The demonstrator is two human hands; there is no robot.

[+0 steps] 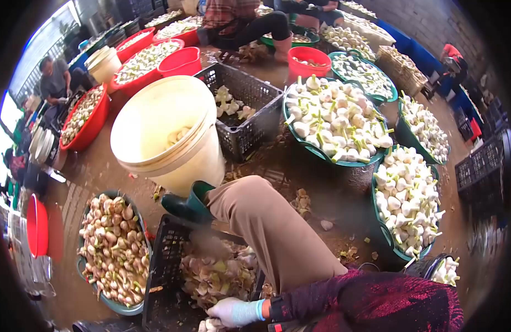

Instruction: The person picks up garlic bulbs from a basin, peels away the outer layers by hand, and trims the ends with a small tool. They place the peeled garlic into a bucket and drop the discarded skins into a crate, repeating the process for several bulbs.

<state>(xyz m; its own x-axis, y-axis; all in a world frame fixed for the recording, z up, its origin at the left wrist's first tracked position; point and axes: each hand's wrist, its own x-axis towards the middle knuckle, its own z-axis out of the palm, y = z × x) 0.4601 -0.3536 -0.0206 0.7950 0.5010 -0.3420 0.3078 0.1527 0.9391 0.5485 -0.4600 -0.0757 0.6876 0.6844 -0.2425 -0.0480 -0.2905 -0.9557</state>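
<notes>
My right hand, in a white glove with a pale blue cuff, reaches in at the bottom edge. Its fingers are curled at whitish garlic bulbs, which the frame edge partly cuts off. Right above the hand, dry garlic skins lie in a black plastic crate. To its left stands a tub of brownish, unpeeled garlic. My left hand is out of view. My bent leg and green boot extend over the crate's far side.
Beyond the boot stands a large cream bucket, beside a black crate with a few bulbs. Green tubs of white garlic fill the right side. Red tubs stand at the back. Several people sit or bend farther off; skins litter the wet floor.
</notes>
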